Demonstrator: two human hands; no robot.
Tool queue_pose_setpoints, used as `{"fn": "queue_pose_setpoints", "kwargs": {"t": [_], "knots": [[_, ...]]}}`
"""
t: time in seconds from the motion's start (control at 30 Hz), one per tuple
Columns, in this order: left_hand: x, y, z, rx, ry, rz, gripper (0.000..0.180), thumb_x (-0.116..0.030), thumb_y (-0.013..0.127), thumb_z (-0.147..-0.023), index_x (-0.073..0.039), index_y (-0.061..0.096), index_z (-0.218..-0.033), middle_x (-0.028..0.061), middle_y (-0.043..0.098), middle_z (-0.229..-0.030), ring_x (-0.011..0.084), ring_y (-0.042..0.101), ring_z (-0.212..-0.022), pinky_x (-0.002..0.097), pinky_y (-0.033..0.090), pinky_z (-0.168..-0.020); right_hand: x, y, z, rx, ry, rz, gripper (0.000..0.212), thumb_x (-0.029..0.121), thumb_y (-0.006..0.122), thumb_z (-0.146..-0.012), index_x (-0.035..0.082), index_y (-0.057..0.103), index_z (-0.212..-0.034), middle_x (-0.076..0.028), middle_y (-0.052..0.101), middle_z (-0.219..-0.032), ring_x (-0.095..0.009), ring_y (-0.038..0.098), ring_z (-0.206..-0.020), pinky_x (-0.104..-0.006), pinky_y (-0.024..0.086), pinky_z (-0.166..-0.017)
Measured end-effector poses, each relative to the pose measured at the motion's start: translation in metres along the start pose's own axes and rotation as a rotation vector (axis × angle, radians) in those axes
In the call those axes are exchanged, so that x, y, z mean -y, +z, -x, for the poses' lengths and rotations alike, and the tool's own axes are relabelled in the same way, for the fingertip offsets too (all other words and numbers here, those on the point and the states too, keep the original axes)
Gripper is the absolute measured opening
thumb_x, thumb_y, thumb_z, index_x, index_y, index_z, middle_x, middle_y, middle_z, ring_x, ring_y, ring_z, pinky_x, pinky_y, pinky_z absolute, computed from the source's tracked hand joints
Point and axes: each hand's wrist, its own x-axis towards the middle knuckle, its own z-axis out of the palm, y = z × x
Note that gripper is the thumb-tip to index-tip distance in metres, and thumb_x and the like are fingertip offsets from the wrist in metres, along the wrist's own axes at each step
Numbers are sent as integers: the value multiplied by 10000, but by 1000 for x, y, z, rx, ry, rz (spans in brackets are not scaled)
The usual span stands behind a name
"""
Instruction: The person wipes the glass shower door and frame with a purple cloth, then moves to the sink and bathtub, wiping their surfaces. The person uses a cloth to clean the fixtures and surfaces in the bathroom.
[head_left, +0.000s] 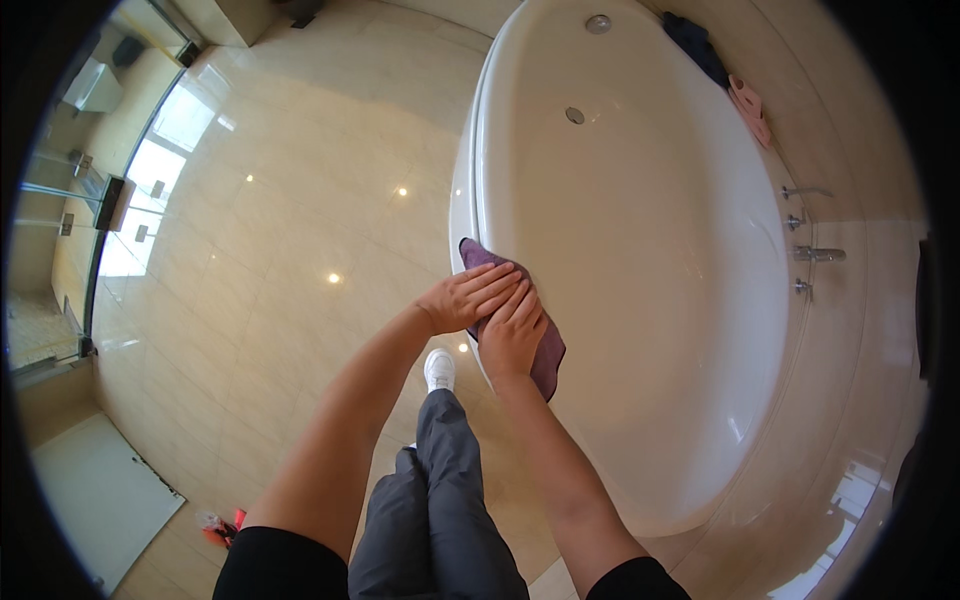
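Note:
A purple cloth [549, 358] with a dark edge is draped over the near left rim of a white bathtub [492, 130]. My left hand [464, 299] lies flat on it, fingers stretched toward the right and meeting the fingers of my other hand. Pressed on the cloth just beside it is my right hand [512, 335], its fingers extended forward and lying flat. Under both palms the cloth is hidden; one corner sticks out beyond the left fingers, and the rest hangs to the right toward the tub's inside.
Chrome taps [820, 255] stand along the tub's right side. A dark cloth [695, 48] and a pink item [750, 110] lie at its far right edge. Glossy tiled floor [300, 200] spreads left, toward a glass partition [60, 190]. A red item [222, 530] sits at lower left.

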Motion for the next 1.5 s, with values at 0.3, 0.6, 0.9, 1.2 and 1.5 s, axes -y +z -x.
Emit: {"fn": "queue_pose_setpoints", "kwargs": {"t": [0.3,0.6,0.9,1.2,1.5], "knots": [[79,10,-34,114,82,16,446,-108,520,-924,-50,504,-1366,105,508,-1460,246,476,-1372,388,380,-1162,1,10,-77,36,31,-92,499,132,493,-937,-149,447,-1347,-287,510,-1328,-369,552,-1190,-463,472,-929],[138,10,-48,187,120,84,449,-80,546,-920,-51,495,-1365,102,522,-1445,253,500,-1350,385,413,-1139,20,25,-127,66,82,-71,465,127,476,-947,-150,475,-1321,-308,510,-1321,-384,546,-1211,-484,475,-930],[228,-5,-55,118,194,134,452,-88,541,-926,-35,482,-1371,109,503,-1454,256,475,-1366,384,391,-1160,67,39,-194,26,128,-62,468,127,487,-953,-167,456,-1315,-320,486,-1334,-402,549,-1187,-494,469,-935],[373,-8,-103,86,317,64,507,-146,547,-907,-59,502,-1404,57,490,-1462,206,426,-1395,352,312,-1207,112,55,-330,127,272,40,641,235,605,-925,-164,370,-1370,-300,461,-1363,-422,539,-1183,-499,468,-916],[447,-2,-127,112,352,135,505,-191,526,-908,-69,510,-1397,56,483,-1481,208,428,-1397,366,289,-1214,128,73,-396,209,367,-13,924,251,773,-787,-156,254,-1435,-289,370,-1441,-426,439,-1300,-513,404,-1019]]}}
